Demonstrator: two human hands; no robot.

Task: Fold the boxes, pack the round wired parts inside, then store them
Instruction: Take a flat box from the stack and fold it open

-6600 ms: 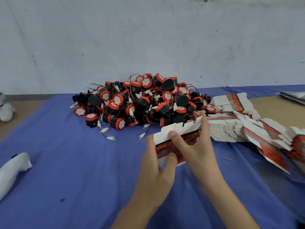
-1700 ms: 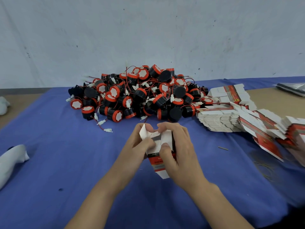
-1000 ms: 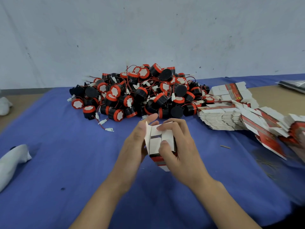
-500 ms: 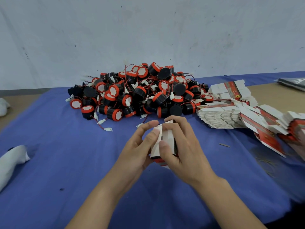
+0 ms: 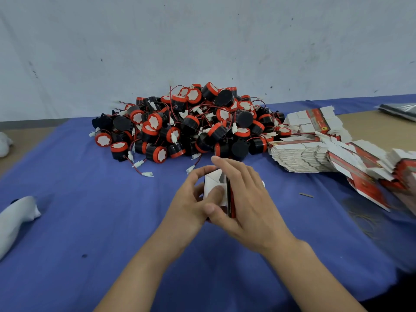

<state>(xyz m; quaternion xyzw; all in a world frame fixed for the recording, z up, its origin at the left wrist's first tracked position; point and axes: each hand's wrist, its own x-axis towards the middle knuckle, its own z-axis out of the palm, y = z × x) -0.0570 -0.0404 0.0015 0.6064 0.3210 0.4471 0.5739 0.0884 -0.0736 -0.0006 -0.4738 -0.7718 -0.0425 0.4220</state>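
Observation:
Both hands hold one small white and red box (image 5: 213, 185) above the blue cloth, its white end flaps facing me. My left hand (image 5: 191, 206) grips its left side, thumb on the flaps. My right hand (image 5: 245, 199) wraps its right side, thumb pressing a flap down. A heap of round black and red wired parts (image 5: 191, 124) lies behind the hands. Flat unfolded boxes (image 5: 301, 154) are stacked to the right of the heap.
A blue cloth (image 5: 90, 221) covers the table, with a grey wall right behind the heap. More flat boxes (image 5: 371, 167) fan out at the right edge. A white cloth bundle (image 5: 15, 219) lies at the left. A small sliver (image 5: 306, 195) lies right of my hands.
The flat box was opened into a tube and turned end-on. The end flaps, spread apart a second ago, are now pressed inward under both thumbs.

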